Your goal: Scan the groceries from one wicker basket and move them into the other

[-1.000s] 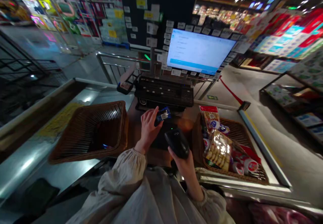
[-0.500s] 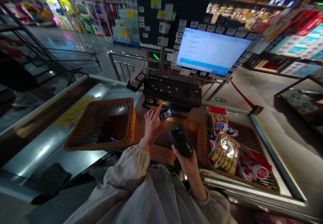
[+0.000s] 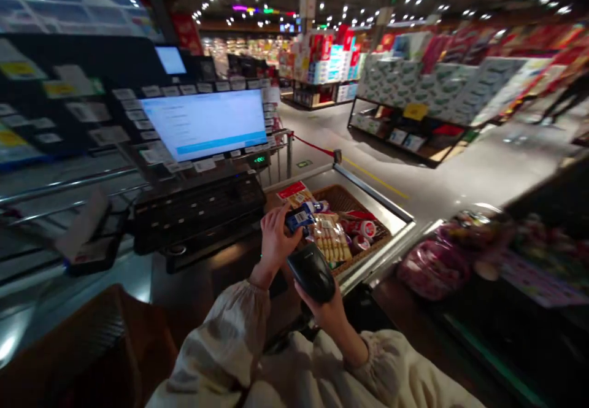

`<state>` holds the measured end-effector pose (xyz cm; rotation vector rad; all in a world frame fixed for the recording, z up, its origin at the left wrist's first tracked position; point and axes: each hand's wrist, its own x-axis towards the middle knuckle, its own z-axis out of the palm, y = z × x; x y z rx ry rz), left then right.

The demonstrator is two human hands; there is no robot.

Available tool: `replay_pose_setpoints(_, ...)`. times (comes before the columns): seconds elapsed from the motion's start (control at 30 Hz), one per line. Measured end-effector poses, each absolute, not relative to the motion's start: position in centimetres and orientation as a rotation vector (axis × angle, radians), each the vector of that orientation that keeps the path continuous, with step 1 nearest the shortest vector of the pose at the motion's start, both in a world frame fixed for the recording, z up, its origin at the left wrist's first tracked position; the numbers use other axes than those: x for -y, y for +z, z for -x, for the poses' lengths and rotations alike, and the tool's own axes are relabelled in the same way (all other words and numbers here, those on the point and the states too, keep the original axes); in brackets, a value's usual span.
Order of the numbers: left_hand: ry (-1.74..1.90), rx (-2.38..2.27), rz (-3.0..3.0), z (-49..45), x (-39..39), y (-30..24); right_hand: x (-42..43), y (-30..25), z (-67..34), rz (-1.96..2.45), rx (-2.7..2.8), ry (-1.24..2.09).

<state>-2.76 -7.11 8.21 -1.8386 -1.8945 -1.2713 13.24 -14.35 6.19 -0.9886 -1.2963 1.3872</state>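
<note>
Left hand (image 3: 276,242) gripping blue packet (image 3: 297,219), white label unreadable, right hand (image 3: 322,313) clenched round black handheld scanner (image 3: 309,272), wicker basket (image 3: 340,196) beyond

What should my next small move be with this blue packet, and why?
Probably bring the black handheld scanner in your right hand up to the blue packet in your left hand, since its white label shows and the two are close but apart.
</note>
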Motion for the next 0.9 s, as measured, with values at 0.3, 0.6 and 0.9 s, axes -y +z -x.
replay_pose_setpoints(0.3, -0.624, 1.55, 2.779, -8.9, -3.5, 5.1, 13.2, 6.8, -19.4, 1.164, 1.032, 1.031)
replay_pose_setpoints(0.6, -0.339, 1.582, 2.732, -9.8, -4.5, 2.6, 12.7, 6.3, -19.7, 1.203, 1.038, 0.946)
replay_pose_setpoints(0.9, -0.6, 1.741, 2.523, -3.7, -1.9, 5.3, 11.7, 6.5, -15.9, 1.074, 1.181, 1.028)
